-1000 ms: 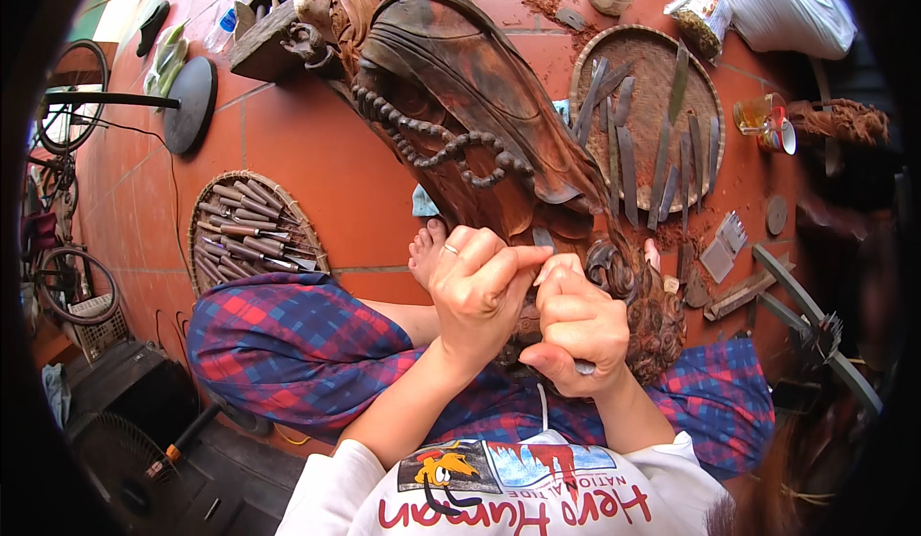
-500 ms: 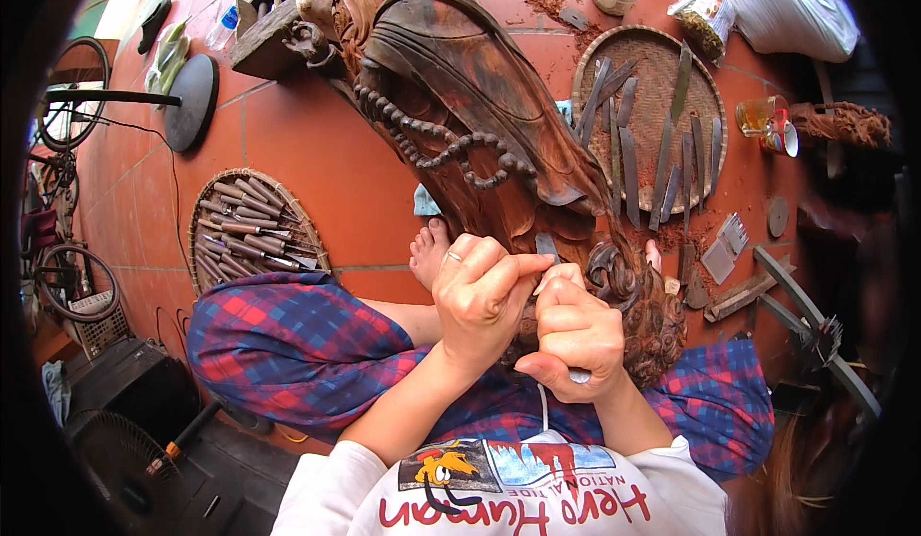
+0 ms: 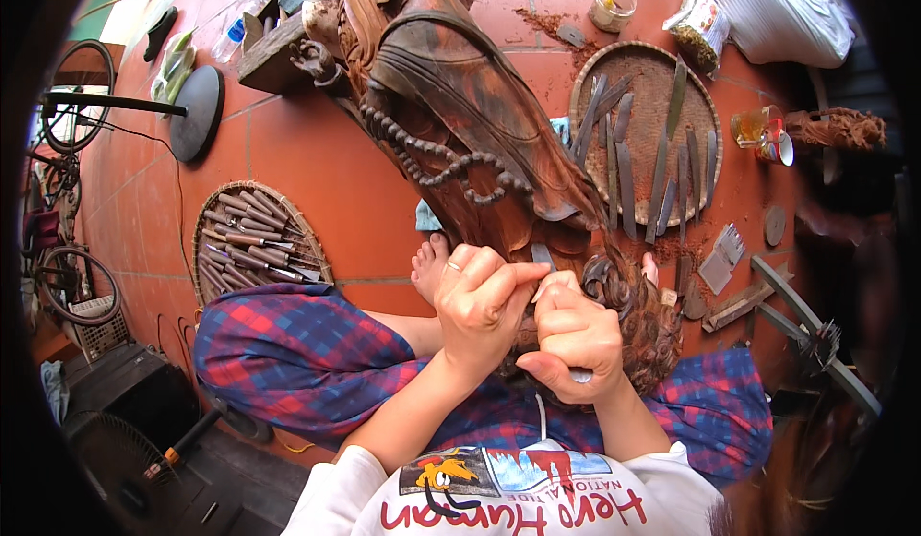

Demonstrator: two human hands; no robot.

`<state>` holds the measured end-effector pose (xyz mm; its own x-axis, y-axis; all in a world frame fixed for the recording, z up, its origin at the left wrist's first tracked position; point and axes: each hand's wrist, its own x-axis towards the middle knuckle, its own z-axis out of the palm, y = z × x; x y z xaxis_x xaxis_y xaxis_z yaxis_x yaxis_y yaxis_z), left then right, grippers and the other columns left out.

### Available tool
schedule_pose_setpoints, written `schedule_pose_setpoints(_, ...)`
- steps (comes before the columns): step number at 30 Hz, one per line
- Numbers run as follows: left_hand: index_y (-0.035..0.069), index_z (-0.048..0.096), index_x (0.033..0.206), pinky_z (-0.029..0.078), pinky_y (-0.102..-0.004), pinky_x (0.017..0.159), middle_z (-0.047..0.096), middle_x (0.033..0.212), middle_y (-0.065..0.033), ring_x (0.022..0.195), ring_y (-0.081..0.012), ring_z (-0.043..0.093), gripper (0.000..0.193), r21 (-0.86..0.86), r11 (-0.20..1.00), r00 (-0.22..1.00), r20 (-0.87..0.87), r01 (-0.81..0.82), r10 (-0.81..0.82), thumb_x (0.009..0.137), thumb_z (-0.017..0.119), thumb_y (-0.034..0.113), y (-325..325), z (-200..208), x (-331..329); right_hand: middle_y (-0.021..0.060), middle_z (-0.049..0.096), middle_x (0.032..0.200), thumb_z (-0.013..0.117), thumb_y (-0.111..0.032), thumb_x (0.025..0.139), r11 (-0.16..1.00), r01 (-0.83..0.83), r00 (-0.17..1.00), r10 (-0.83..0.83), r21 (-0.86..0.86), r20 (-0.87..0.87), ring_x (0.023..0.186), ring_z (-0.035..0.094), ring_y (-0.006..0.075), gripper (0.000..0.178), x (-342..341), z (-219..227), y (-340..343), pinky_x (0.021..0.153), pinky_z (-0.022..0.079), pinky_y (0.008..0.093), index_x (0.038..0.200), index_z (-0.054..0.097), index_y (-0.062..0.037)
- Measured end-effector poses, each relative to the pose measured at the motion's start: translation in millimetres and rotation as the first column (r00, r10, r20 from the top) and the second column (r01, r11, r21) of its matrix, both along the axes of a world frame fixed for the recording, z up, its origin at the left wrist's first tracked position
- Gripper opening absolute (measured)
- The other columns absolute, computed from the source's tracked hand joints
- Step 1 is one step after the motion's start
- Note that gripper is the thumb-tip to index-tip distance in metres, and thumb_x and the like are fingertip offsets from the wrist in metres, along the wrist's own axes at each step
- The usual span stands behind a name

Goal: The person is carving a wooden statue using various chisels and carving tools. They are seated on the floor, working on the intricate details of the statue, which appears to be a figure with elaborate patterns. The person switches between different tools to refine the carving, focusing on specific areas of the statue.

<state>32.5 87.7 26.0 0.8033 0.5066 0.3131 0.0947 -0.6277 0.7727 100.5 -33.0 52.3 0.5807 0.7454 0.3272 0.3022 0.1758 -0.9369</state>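
Note:
A large brown wooden carving (image 3: 451,75) of a robed figure with a bead string lies across the floor, its curled, ornate end between my legs. Over that end, my left hand (image 3: 473,296) is closed, with its index finger and thumb pressed together at the tip of a flat grey file (image 3: 542,256). Beside it my right hand (image 3: 576,344) is wrapped round the same file, whose other end shows below the fist. Most of the file is covered by my fingers. Where it meets the wood is hidden.
To the left a round basket (image 3: 198,258) holds several wooden-handled carving tools. On the right, a woven tray (image 3: 645,85) bears several flat files. Farther right are a glass cup (image 3: 758,126), a small brush (image 3: 721,260) and a metal bar frame (image 3: 815,334). A black stand base (image 3: 197,114) sits far left.
The whole view has shifted slightly. My hands keep the same hold and have hardly moved over the carving.

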Motion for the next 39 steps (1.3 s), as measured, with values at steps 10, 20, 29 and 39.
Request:
schedule_pose_setpoints(10, 0.008, 0.073, 0.080, 0.045, -0.0375, 0.063, 0.056, 0.069, -0.0052, 0.068, -0.0254, 0.056, 0.011, 0.044, 0.997, 0.998, -0.022, 0.064, -0.063, 0.070, 0.077, 0.005, -4, 6, -10, 0.0049, 0.046, 0.059, 0.076, -0.005, 0.085, 1.000, -0.005, 0.999, 0.006, -0.004, 0.036, 0.059, 0.046, 0.0223, 0.034, -5, 12, -3, 0.069, 0.038, 0.0353, 0.060, 0.053, -0.0043)
schedule_pose_setpoints(20, 0.000, 0.064, 0.083, 0.054, -0.0274, 0.056, 0.070, 0.083, -0.0141, 0.067, -0.0178, 0.069, 0.021, -0.207, 0.959, 0.889, 0.450, 0.195, -0.084, 0.076, 0.085, 0.001, 10, 116, -34, 0.0020, 0.043, 0.052, 0.070, -0.021, 0.088, 0.965, 0.126, 0.988, -0.142, 0.229, 0.057, 0.057, 0.046, 0.0204, 0.050, 5, 76, -35, 0.070, 0.040, 0.0389, 0.047, 0.045, -0.0038)
schedule_pose_setpoints(29, 0.012, 0.067, 0.099, 0.049, -0.0301, 0.059, 0.068, 0.095, -0.0120, 0.072, -0.0231, 0.064, 0.007, 0.435, 0.689, 0.208, 0.738, 0.580, -0.642, 0.093, 0.069, 0.014, -5, 207, -44, -0.0004, 0.044, 0.049, 0.069, -0.032, 0.093, 0.948, 0.166, 0.985, -0.174, 0.273, 0.006, 0.057, 0.044, 0.0176, 0.056, -13, 83, -47, 0.070, 0.039, 0.0374, 0.047, 0.049, -0.0053)
schedule_pose_setpoints(39, -0.006, 0.046, 0.084, 0.055, -0.0440, 0.058, 0.056, 0.075, -0.0212, 0.069, -0.0359, 0.065, 0.014, 0.232, 0.557, 0.347, 0.579, 0.798, -0.738, 0.097, 0.045, -0.001, -29, 216, -70, -0.0010, 0.042, 0.049, 0.066, -0.031, 0.096, 0.933, 0.223, 0.970, -0.242, 0.283, 0.034, 0.057, 0.041, 0.0163, 0.059, -16, 82, -56, 0.070, 0.038, 0.0362, 0.047, 0.047, -0.0060)
